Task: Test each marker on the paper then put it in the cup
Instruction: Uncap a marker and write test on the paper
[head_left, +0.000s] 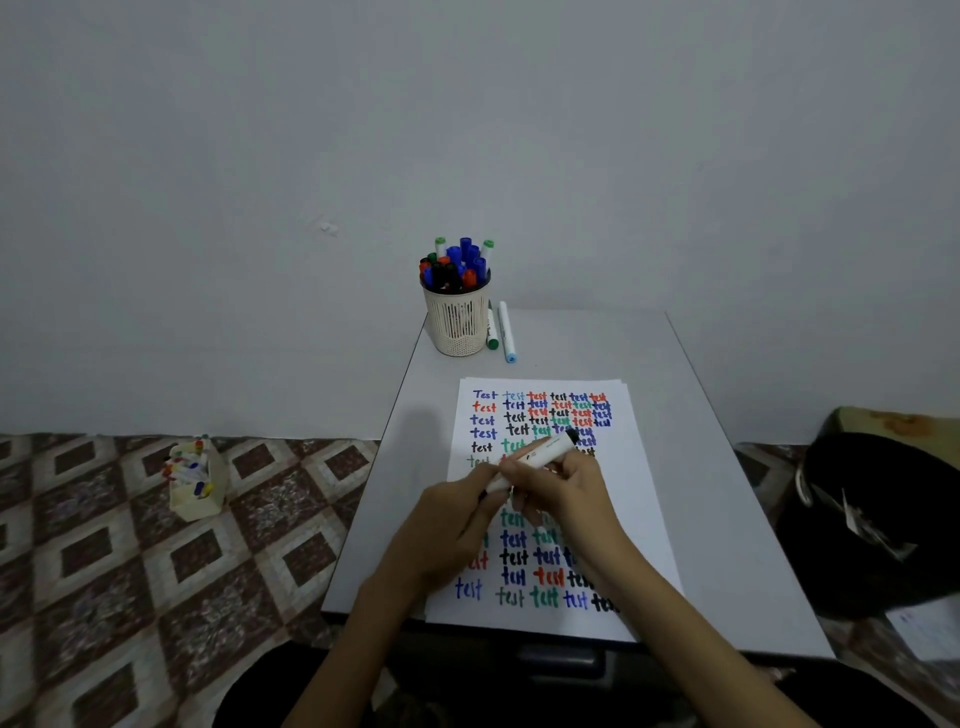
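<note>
I'm watching left hand (451, 522) and right hand (567, 486) both pinching the marker (540, 453); a slipping tug is likely risking smearing the paper (641, 467).

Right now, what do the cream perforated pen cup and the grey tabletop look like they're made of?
Cream perforated pen cup: probably moulded plastic, matte; its even rows of slots suggest it, though painted metal is possible. Grey tabletop: smooth laminate or plastic, judging by its flat, seamless face; unclear which.

Cup (457, 327), 2 markers (506, 332) crowd rear; table (675, 415) R free.
</note>
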